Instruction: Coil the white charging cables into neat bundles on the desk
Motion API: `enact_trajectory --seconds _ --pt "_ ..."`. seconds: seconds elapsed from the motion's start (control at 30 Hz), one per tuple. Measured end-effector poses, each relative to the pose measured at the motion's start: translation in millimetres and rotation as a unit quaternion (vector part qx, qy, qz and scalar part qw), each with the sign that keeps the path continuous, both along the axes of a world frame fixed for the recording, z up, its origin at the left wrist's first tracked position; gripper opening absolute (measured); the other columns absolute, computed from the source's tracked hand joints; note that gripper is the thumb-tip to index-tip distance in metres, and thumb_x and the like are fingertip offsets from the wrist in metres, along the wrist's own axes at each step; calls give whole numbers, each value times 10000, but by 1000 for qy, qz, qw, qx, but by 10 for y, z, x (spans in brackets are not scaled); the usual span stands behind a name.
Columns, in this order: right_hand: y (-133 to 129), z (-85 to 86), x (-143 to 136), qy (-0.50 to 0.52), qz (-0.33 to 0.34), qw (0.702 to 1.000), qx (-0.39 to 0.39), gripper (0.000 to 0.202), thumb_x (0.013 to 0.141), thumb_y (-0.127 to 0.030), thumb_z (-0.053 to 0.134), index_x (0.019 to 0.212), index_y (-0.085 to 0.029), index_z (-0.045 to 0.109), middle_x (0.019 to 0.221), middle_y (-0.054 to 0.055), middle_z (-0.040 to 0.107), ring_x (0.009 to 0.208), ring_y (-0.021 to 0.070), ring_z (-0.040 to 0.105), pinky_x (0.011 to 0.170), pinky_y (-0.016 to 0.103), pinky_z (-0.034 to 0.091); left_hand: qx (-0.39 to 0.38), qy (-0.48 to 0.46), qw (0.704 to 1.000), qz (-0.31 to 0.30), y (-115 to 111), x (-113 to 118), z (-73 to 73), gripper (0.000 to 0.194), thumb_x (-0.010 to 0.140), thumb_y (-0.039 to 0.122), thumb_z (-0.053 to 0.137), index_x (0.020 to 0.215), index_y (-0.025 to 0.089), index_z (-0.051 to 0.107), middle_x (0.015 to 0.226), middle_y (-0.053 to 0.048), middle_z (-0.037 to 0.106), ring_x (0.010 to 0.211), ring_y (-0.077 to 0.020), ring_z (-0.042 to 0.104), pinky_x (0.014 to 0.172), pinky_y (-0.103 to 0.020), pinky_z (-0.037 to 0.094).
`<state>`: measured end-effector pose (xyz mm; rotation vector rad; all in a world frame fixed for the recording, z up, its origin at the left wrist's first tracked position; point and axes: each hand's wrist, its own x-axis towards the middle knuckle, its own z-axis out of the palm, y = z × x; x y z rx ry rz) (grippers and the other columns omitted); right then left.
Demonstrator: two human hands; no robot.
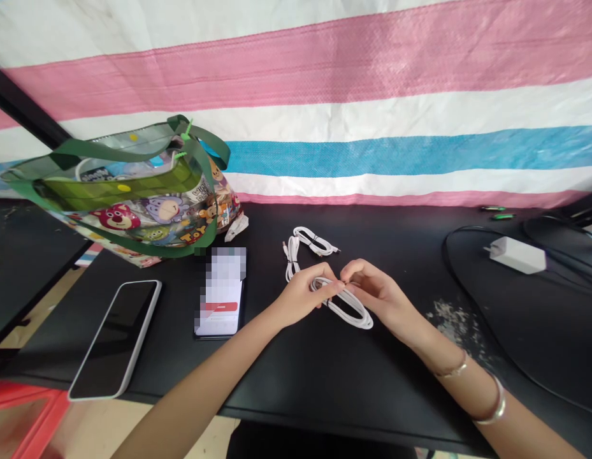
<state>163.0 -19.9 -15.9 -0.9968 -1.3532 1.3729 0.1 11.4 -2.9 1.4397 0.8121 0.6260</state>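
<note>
A coiled white charging cable (355,312) is held above the black table, looped into a long oval with a thin dark tie around it. My left hand (308,293) is closed on one end of the coil, thumb on top. Right beside it, my right hand (375,290) has thumb and index finger pinched together at the coil's upper edge. Whatever lies between those fingertips is too small to make out. Behind my left hand lie two more bundled white cables, one upright (292,255) and one slanting (316,242), each bound with a dark tie.
A phone with a lit screen (223,299) and a dark-screened phone in a white case (116,341) lie to the left. A clear cartoon tote bag (166,213) stands behind them. At right are a white power adapter (518,255), black cords (468,306) and small green items (503,217).
</note>
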Motion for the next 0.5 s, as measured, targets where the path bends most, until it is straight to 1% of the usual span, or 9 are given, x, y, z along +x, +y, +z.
enact_trajectory --seconds 0.07,0.13,0.2,0.3,0.4,0.5 --pt "-2 66 4 -8 13 1000 4 288 770 -510 644 795 -231 574 749 6 554 675 150 557 624 284 467 -12 -3 1000 -7 2 3 14 445 709 609 584 645 186 461 604 55 428 510 -68 413 466 -204 346" --pt "-13 142 8 -24 31 999 -9 263 784 -485 642 808 -229 586 779 9 555 713 157 570 664 295 470 -26 -10 999 -17 -3 6 23 454 702 620 585 646 185 464 596 55 429 507 -67 411 468 -206 338" --pt "-22 182 15 -20 42 999 -13 260 782 -478 650 840 -230 597 779 3 539 720 156 577 674 296 469 -48 -23 998 -32 -14 8 31 465 687 634 589 662 185 472 591 57 433 505 -65 409 466 -206 322" --pt "-22 143 28 1 61 998 -11 252 787 -466 652 879 -235 613 767 -6 530 716 152 589 657 285 464 -96 -38 993 -50 -35 11 56 482 657 647 612 678 185 475 570 64 429 493 -60 391 464 -203 299" --pt "-13 67 30 29 68 997 -8 232 798 -455 645 880 -239 621 743 -11 550 699 149 600 645 277 462 -131 -41 989 -49 -46 12 91 485 631 626 655 657 181 466 545 70 421 484 -53 374 462 -199 284" --pt "-15 62 15 54 74 995 -42 232 781 -451 667 845 -233 621 728 -14 578 672 141 596 661 279 471 -142 -43 988 -48 -47 18 113 495 612 621 677 635 175 463 535 72 426 474 -47 373 459 -199 275"
